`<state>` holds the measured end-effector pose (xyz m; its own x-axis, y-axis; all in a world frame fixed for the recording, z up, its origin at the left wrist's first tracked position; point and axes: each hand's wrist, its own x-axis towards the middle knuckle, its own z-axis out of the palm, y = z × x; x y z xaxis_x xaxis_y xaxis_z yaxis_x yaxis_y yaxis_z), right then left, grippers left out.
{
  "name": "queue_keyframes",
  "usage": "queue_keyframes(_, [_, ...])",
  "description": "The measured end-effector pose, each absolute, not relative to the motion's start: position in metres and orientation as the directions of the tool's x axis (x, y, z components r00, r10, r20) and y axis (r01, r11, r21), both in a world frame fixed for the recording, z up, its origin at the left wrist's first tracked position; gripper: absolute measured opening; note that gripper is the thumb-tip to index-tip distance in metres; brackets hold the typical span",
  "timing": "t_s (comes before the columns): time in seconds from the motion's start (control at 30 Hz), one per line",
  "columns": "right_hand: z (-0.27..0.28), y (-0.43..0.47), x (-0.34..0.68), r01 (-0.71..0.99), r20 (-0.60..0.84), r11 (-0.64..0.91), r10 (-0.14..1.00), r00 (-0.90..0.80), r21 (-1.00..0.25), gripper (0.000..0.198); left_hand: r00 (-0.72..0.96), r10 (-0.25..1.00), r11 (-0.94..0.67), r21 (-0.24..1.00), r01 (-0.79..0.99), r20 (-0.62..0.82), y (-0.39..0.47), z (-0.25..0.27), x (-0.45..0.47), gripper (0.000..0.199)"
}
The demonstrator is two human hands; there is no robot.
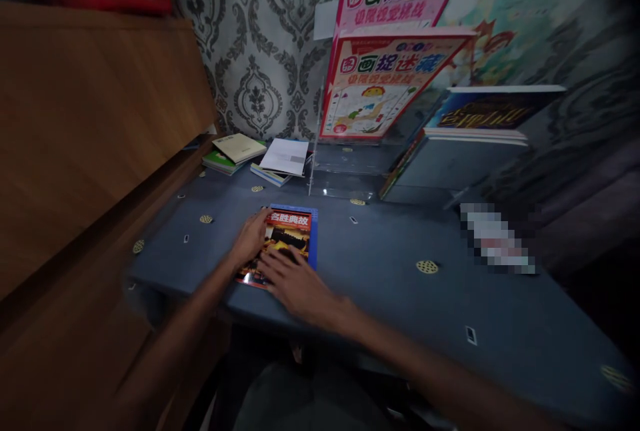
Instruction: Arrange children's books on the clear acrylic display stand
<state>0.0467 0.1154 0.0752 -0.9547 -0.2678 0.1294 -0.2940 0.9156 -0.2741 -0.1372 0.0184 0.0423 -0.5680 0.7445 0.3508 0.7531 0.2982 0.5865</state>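
A book [287, 234] with a red and dark cover lies near the front edge of the table, with a blue edge showing along its top and right sides. My left hand [251, 236] rests on the book's left side, its fingers stretched toward the title. Across the lower part of the cover lies my right hand [295, 282], flat with its fingers spread. Part of the cover picture is hidden beneath the two hands.
A clear acrylic rack [345, 164] at the back holds several upright books, among them a pink-red picture book [380, 88]. Two small stacks, a cream book [239, 147] and a white booklet [286, 155], sit back left. A wooden cabinet [95, 118] borders the blue tablecloth [370, 291].
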Motion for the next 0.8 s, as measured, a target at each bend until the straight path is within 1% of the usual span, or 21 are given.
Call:
queue_keyframes(0.07, [0.078,0.100,0.037,-0.385,0.151,0.875,-0.356,-0.922,-0.293,0.044,-0.578,0.747,0.295,0.614,0.732,0.329,0.018,0.047,-0.142,0.044])
queue_keyframes(0.13, [0.082,0.092,0.027,-0.435,0.177,0.850,-0.399,-0.900,-0.298,0.041,-0.570,0.770,0.279,0.652,0.705,0.288,0.017,0.054,-0.150,0.043])
queue_keyframes(0.23, [0.087,0.091,0.021,-0.461,0.208,0.838,-0.414,-0.886,-0.293,0.037,-0.540,0.811,0.255,0.694,0.673,0.226,0.016,0.066,-0.161,0.039])
queue_keyframes(0.33, [0.088,0.100,0.029,-0.453,0.230,0.837,-0.397,-0.889,-0.307,0.038,-0.542,0.812,0.254,0.704,0.663,0.217,0.015,0.072,-0.166,0.034])
queue_keyframes(0.37, [0.086,0.105,0.034,-0.425,0.236,0.847,-0.364,-0.901,-0.320,0.038,-0.553,0.803,0.265,0.698,0.665,0.223,0.015,0.073,-0.166,0.034])
queue_keyframes(0.4, [0.084,0.111,0.039,-0.370,0.243,0.866,-0.300,-0.922,-0.335,0.036,-0.567,0.790,0.278,0.689,0.669,0.232,0.014,0.072,-0.165,0.034])
queue_keyframes(0.43, [0.080,0.117,0.043,-0.284,0.253,0.893,-0.202,-0.946,-0.350,0.035,-0.585,0.774,0.294,0.680,0.671,0.243,0.013,0.070,-0.164,0.034])
queue_keyframes(0.5, [0.071,0.128,0.049,-0.072,0.266,0.928,0.030,-0.963,-0.367,0.037,-0.632,0.729,0.322,0.682,0.657,0.264,0.012,0.067,-0.161,0.035])
queue_keyframes(0.53, [0.066,0.133,0.050,0.021,0.267,0.930,0.127,-0.955,-0.367,0.041,-0.659,0.704,0.325,0.705,0.631,0.265,0.013,0.065,-0.159,0.035])
queue_keyframes(0.57, [0.061,0.138,0.050,0.087,0.263,0.929,0.190,-0.946,-0.361,0.044,-0.695,0.676,0.317,0.754,0.576,0.246,0.013,0.063,-0.159,0.034])
queue_keyframes(0.6, [0.057,0.140,0.050,0.124,0.256,0.927,0.223,-0.940,-0.353,0.047,-0.737,0.643,0.302,0.815,0.495,0.210,0.015,0.063,-0.159,0.033])
queue_keyframes(0.67, [0.051,0.143,0.049,0.142,0.247,0.929,0.234,-0.940,-0.342,0.050,-0.802,0.588,0.259,0.915,0.310,0.105,0.018,0.063,-0.161,0.033])
queue_keyframes(0.73, [0.048,0.143,0.048,0.123,0.250,0.932,0.217,-0.944,-0.341,0.049,-0.839,0.544,0.229,0.962,0.146,-0.002,0.020,0.065,-0.167,0.036])
queue_keyframes(0.8, [0.047,0.143,0.048,0.097,0.267,0.931,0.199,-0.943,-0.351,0.049,-0.853,0.515,0.216,0.976,0.035,-0.083,0.021,0.070,-0.174,0.038])
